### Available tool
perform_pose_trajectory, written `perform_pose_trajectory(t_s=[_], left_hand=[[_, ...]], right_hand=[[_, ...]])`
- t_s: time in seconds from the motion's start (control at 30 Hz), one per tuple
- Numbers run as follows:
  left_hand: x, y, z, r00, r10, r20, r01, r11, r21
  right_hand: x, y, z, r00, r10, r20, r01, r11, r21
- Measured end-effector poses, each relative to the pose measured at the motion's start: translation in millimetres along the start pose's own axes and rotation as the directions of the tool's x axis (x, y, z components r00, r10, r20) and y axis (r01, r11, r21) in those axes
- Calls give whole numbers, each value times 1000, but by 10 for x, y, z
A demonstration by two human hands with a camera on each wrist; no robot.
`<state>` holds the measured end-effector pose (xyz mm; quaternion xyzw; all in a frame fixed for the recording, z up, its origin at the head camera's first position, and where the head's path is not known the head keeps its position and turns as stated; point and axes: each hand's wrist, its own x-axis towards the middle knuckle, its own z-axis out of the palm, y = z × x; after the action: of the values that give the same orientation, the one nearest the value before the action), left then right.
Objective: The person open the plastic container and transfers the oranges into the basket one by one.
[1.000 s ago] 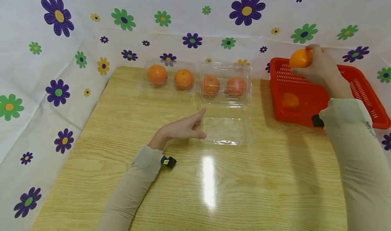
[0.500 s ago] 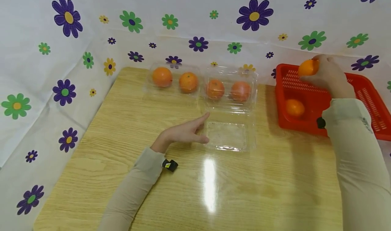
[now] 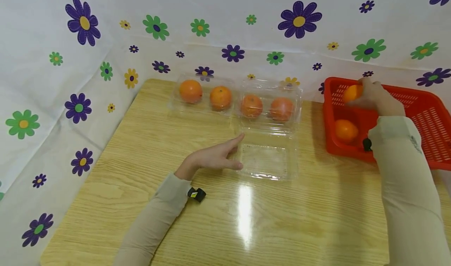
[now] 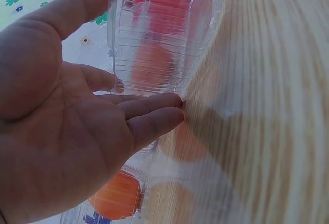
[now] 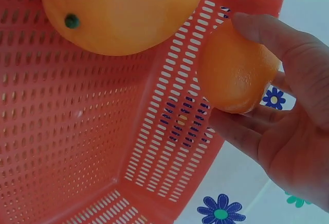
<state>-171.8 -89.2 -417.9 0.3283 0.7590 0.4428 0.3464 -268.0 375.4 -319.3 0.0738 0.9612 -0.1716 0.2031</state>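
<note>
My right hand [image 3: 380, 97] grips an orange [image 5: 236, 70] between thumb and fingers, inside the far left part of a red basket [image 3: 437, 139]. Another orange [image 3: 346, 131] lies nearer in the same basket and looms large in the right wrist view. On the table, my left hand [image 3: 213, 156] is spread with thumb and fingers apart, its fingertips right at the left edge of a clear plastic clamshell box [image 3: 264, 162]. Behind that near tray, two oranges [image 3: 251, 106] show through clear plastic.
At the back left, a second clear plastic box [image 3: 206, 106] holds two oranges [image 3: 190, 91]. A flower-printed white cloth [image 3: 211, 8] rises behind and left of the wooden table [image 3: 197, 227]. The basket's rim stands above the tabletop on the right.
My right hand has lowered the orange from above the basket's rim down into it. The left hand keeps its place at the box while the head view shifts slightly.
</note>
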Motion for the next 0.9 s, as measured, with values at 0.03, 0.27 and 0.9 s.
perform_pose_trajectory(t_s=[0.03,0.27,0.9], left_hand=[[-3,-2,-4,1000,1,0,-1,1000,0],[-30,9,-8,1000,3,3,-3,1000,-9],[-49,29,0,1000,12,9,-12,1000,-22]], right_hand=[[21,-5,6,1000,4,8,-4,1000,-9],[171,-15,36,995,39,93,-35,998,-44],[152,-76,217,968,110,224,-110,994,-12]])
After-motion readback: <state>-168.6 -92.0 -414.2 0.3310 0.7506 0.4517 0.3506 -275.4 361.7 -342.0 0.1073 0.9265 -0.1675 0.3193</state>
